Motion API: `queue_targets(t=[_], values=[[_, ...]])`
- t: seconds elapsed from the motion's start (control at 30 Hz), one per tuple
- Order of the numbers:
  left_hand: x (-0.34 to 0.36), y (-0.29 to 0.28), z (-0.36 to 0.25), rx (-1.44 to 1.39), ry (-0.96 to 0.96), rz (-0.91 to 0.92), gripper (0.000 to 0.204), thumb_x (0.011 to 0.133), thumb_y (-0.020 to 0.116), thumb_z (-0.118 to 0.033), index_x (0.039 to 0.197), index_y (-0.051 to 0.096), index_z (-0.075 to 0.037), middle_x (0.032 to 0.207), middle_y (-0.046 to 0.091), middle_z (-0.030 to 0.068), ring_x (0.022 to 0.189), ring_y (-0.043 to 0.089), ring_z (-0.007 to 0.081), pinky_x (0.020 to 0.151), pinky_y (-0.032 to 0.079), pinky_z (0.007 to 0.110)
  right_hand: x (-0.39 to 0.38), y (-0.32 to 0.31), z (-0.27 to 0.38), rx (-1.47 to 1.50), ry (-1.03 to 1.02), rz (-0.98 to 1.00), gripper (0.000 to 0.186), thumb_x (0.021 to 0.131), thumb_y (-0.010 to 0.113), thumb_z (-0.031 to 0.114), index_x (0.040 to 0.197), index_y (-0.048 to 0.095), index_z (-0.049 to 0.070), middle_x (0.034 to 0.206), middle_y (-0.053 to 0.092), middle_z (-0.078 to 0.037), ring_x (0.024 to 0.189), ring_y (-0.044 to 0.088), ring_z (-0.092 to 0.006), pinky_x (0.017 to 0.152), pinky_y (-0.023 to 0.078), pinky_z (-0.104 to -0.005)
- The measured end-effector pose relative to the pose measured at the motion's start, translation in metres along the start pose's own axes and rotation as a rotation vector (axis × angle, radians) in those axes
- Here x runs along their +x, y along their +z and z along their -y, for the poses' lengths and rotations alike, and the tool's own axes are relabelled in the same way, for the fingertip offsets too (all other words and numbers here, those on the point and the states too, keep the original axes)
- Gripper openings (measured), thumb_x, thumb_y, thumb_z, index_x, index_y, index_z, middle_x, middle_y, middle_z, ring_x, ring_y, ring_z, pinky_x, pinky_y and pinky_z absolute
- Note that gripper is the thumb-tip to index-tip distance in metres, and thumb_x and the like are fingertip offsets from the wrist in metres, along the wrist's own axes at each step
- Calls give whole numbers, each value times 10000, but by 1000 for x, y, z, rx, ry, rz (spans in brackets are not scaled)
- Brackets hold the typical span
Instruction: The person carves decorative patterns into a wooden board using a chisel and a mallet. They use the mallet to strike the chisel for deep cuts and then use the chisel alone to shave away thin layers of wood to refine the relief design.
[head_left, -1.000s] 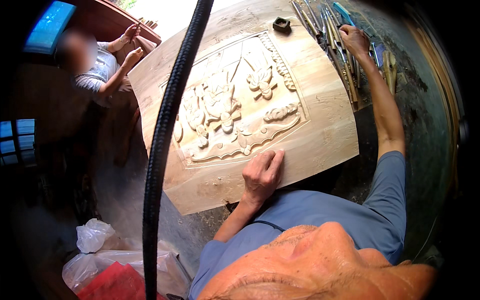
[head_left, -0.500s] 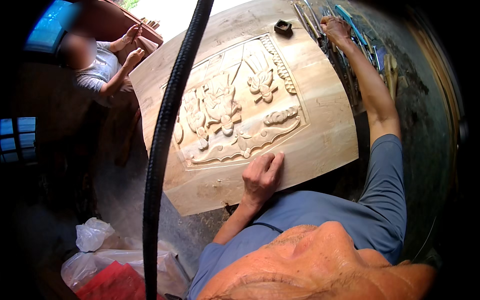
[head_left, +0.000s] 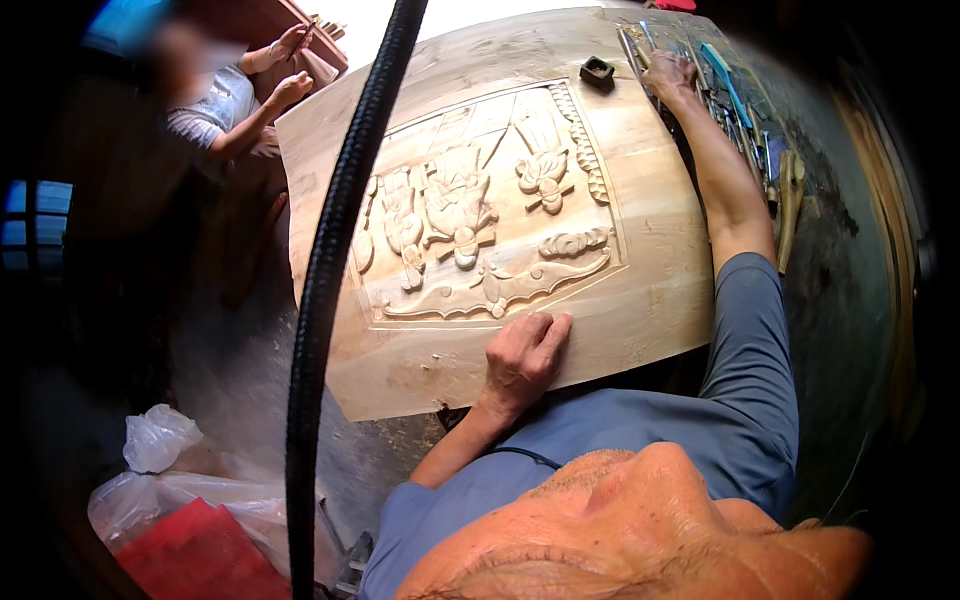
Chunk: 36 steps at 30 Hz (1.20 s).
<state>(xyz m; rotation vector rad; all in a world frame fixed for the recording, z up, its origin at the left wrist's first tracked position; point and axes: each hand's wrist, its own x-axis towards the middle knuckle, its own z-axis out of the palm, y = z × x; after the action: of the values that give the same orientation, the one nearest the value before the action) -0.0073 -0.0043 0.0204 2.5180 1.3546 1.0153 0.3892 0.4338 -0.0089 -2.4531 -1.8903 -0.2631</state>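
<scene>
A pale carved wooden panel (head_left: 640, 300) with raised figures and scrolls lies on the bench in front of me. My left hand (head_left: 525, 355) lies flat on its near edge, fingers stretched out and holding nothing. My right hand (head_left: 670, 75) is stretched to the far right corner, its fingers curled over a row of chisels (head_left: 735, 110) laid beside the panel. Whether it grips one is not visible.
A thick black hose (head_left: 330, 280) hangs across the view over the panel's left side. A small dark block (head_left: 597, 70) sits on the far edge. A wooden mallet (head_left: 790, 200) lies right. Another person (head_left: 220, 100) sits far left. Plastic bags (head_left: 160, 440) lie lower left.
My right hand has shifted a little to the left and farther along the row of chisels. My left hand has stayed on the panel's near edge.
</scene>
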Motion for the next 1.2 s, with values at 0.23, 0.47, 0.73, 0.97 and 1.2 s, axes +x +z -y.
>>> queue_targets(t=[0.23, 0.47, 0.73, 0.97, 1.2], values=[[-4, -3, 2, -20, -2, 7, 253, 890, 787, -42, 1142, 786, -70, 872, 641, 49, 746, 668, 234, 630, 545, 377, -56, -63, -24, 514, -36, -142, 405, 1083, 652, 459, 1328, 784, 165, 1031, 845, -69, 882, 809, -226, 808, 613, -444], [-6, 0, 5, -39, 4, 9, 238, 900, 777, -56, 1137, 774, -73, 887, 639, 57, 747, 659, 240, 634, 537, 378, -84, -122, -62, 781, -294, 312, 344, 1150, 642, 383, 1244, 807, 96, 870, 784, 12, 573, 616, -25, 536, 488, -203], [-13, 2, 13, -47, 7, -22, 252, 882, 768, -54, 1133, 761, -76, 937, 665, 58, 785, 682, 241, 673, 560, 376, -65, -111, -42, 649, -388, 310, 415, 1109, 673, 471, 1051, 799, 80, 754, 731, 19, 534, 596, -1, 435, 399, -187], [-17, 0, 12, -44, -21, 18, 275, 857, 759, -50, 1132, 758, -67, 922, 649, 59, 769, 671, 228, 658, 553, 372, -47, -216, 41, 464, -463, 691, 271, 937, 822, 242, 1014, 834, -18, 799, 797, -58, 557, 525, -90, 506, 378, -316], [-10, 8, 9, -104, 40, -69, 317, 888, 800, -59, 1204, 777, -79, 885, 676, 53, 736, 677, 226, 633, 544, 368, -79, -225, 5, 415, -570, 323, 255, 945, 711, 250, 878, 833, 37, 805, 784, -109, 700, 669, -213, 670, 508, -393]])
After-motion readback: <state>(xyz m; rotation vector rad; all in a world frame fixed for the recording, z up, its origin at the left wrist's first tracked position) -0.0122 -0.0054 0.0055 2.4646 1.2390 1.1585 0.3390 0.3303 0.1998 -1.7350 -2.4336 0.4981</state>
